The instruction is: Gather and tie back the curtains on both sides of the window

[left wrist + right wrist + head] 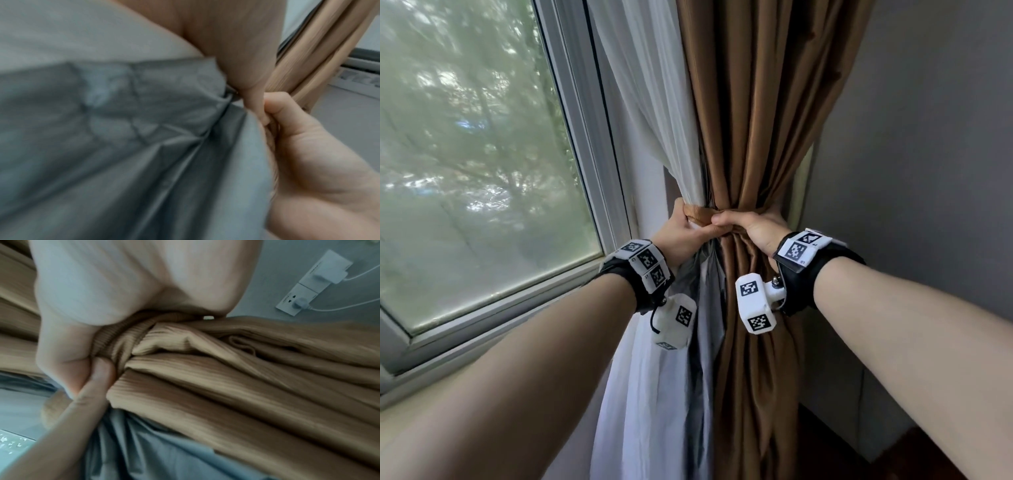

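A brown curtain (767,120) and a white sheer curtain (647,102) hang bunched together at the window's right side. A brown tie-back band (700,210) circles the bundle at its waist. My left hand (683,222) grips the band's left part, against the sheer. My right hand (739,224) grips the band right beside it, knuckles touching. In the right wrist view my right hand (98,331) curls round the ribbed band (123,331) over brown folds (236,378). In the left wrist view my left hand (275,110) pinches fabric next to grey lining (144,129).
The window (465,154) and its white frame (589,137) fill the left, with a sill (482,329) below. A grey wall (928,171) stands to the right of the curtains. A wall socket (296,300) with plugged-in cables sits on that wall.
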### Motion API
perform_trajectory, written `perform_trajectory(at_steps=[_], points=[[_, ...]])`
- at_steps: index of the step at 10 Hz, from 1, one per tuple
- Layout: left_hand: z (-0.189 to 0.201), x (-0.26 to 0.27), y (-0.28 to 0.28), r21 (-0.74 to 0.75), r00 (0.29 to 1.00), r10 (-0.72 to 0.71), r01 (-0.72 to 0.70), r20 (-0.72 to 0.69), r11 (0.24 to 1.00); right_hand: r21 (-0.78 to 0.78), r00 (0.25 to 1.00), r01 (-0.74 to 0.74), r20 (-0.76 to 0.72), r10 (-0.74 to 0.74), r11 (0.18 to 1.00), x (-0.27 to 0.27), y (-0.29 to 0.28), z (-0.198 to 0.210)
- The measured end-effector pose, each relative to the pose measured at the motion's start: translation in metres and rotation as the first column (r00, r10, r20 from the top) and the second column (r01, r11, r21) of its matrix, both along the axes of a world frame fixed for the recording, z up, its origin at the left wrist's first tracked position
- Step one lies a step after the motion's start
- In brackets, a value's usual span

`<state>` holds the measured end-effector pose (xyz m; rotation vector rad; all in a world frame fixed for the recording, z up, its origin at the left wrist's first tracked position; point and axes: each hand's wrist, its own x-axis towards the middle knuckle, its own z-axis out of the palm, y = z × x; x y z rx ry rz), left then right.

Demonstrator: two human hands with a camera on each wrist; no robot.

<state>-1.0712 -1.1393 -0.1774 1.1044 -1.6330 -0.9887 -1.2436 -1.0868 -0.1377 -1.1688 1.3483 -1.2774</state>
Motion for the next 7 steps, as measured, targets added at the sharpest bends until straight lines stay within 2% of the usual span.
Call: perform_trajectory(at_steps=[1,2,4,5,6,7], points=[[0.020,0.004,0.019,0.093,0.998,-0.011,0.017,-0.056,0.996,0.065,1.000,-0.018,-0.012,0.018,0.998,0.007,0.000,0.003],[0.031,0.010,0.031,0.142,0.999,-0.006,0.010,-0.033,0.990,0.095,0.999,-0.029,-0.028,0.032,0.995,0.016,0.007,0.007],[0.044,0.015,0.059,0.275,0.991,0.125,-0.106,-0.054,0.956,0.127,0.999,-0.006,-0.048,0.012,0.992,0.033,0.027,0.017],[0.057,0.028,0.073,0.314,0.988,0.154,-0.151,0.017,0.937,0.135,0.992,0.044,-0.125,-0.027,0.990,0.043,0.030,0.019],[0.069,0.050,0.088,0.326,0.991,0.119,-0.132,0.059,0.936,0.111,0.979,0.128,-0.170,-0.109,0.986,0.056,0.041,0.021],[0.084,0.073,0.116,0.312,0.991,0.135,-0.131,0.009,0.941,0.090,0.943,0.240,-0.258,-0.210,0.967,0.072,0.064,0.031]])
